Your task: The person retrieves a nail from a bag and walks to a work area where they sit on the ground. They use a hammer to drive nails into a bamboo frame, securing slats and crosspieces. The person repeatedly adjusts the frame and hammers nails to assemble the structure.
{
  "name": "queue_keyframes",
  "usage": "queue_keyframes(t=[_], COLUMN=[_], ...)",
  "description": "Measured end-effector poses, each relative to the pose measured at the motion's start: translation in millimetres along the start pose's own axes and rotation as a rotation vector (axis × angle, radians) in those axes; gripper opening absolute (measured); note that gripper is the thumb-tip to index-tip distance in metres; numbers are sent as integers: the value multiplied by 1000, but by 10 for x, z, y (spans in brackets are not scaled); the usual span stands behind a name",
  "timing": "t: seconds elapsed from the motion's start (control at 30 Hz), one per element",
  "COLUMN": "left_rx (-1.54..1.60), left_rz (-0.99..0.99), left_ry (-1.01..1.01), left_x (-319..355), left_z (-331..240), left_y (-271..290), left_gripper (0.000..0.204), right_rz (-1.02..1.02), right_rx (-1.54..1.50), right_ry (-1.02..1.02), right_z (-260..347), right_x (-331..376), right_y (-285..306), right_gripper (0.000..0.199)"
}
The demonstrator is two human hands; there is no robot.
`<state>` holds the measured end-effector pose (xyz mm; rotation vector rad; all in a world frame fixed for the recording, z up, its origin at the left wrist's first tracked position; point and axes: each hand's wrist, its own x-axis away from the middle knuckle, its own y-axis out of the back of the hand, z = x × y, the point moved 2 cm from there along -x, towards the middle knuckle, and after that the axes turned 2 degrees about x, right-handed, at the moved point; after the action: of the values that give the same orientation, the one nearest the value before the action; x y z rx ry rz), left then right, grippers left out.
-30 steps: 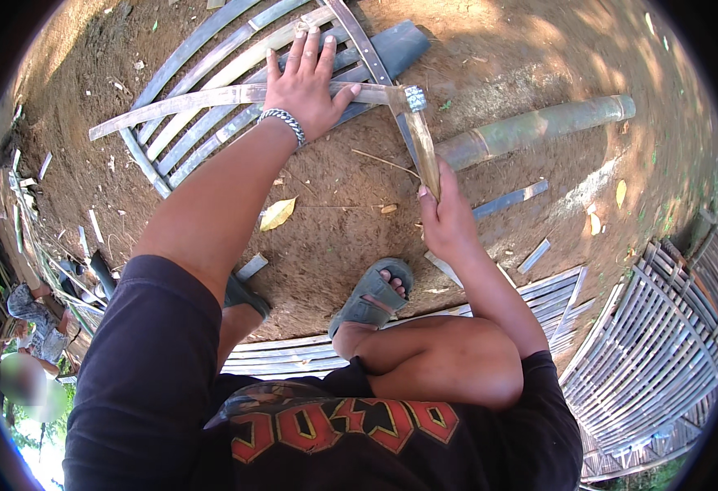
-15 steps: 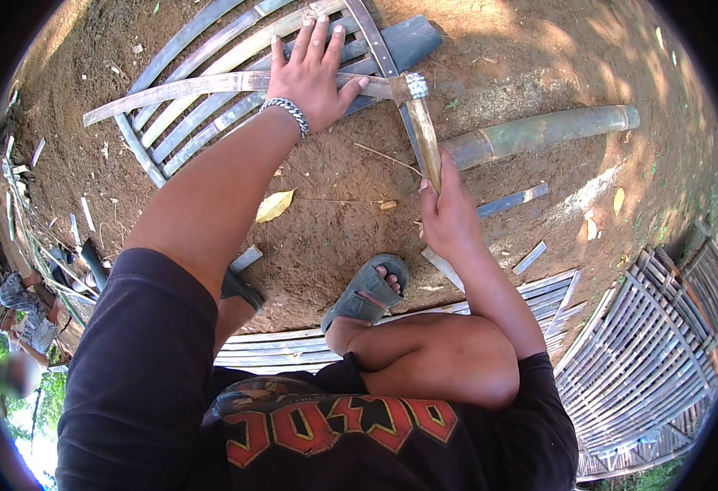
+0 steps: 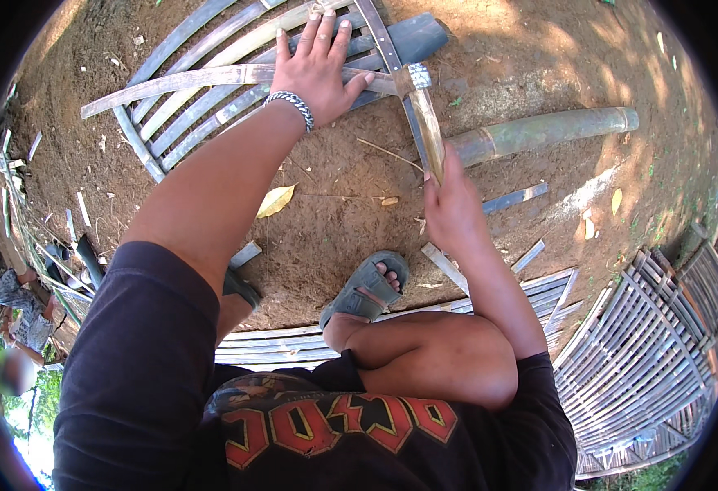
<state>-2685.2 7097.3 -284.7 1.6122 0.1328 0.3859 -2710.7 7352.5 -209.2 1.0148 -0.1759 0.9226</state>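
Observation:
My left hand [image 3: 316, 67], with a metal bracelet at the wrist, lies flat with fingers spread on a long split bamboo slat [image 3: 203, 82] that crosses a mat of bamboo slats [image 3: 187, 123] on the dirt. My right hand [image 3: 453, 209] grips the wooden handle of a hammer [image 3: 426, 123]. The hammer's metal head rests on the slat's right end, where it crosses another slat [image 3: 379, 41] running up and away. My sandalled foot [image 3: 367, 286] stands on the ground below the hammer.
A thick round bamboo pole [image 3: 539, 132] lies on the dirt to the right. Woven bamboo panels lie at lower right [image 3: 645, 360] and under my legs [image 3: 277, 344]. Loose slat offcuts [image 3: 514, 198] and a yellow leaf [image 3: 274, 200] scatter the ground. Another person [image 3: 19, 311] crouches at far left.
The view has shifted slightly, so the mat and hands sit higher in the picture. My left hand stays pressed on the slat and my right hand keeps hold of the hammer at the crossing.

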Motion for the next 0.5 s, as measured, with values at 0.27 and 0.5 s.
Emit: queue_keyframes(t=[0.27,0.5], left_rx=[130,122], left_rz=[60,64], left_ry=[-29,-24], left_x=[-46,-42], left_z=[-8,-21], left_y=[141,131], left_gripper=[85,85], right_rz=[-9,21], right_rx=[39,40], right_ry=[2,-27], right_z=[52,93], right_x=[19,-2], right_y=[25,65], right_gripper=[56,56])
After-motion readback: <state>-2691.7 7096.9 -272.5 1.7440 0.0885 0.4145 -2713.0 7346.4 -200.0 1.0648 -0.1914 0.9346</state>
